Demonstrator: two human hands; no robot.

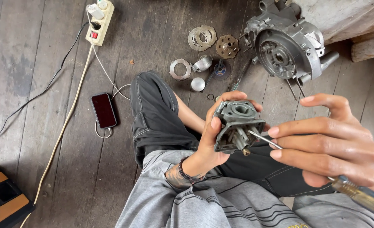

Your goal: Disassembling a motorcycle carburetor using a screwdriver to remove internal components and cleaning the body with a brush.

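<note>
My left hand (pixel 210 141) grips a small grey metal carburetor body (pixel 237 124), held up over my lap with its open underside and brass jets facing the right. My right hand (pixel 330 143) holds a screwdriver (pixel 355 192) with a translucent handle. Its thin metal shaft (pixel 263 139) reaches left and its tip touches the jets inside the carburetor. My fingers lie stretched along the shaft. I sit on a wooden floor in dark trousers and a grey striped shirt.
A grey engine casing (pixel 286 44) lies at the upper right. Round clutch plates, rings and a small dome (pixel 203 55) are spread on the floor. A phone (pixel 103 110) charges from a white power strip (pixel 99 22). A black and brown box (pixel 3 200) sits at lower left.
</note>
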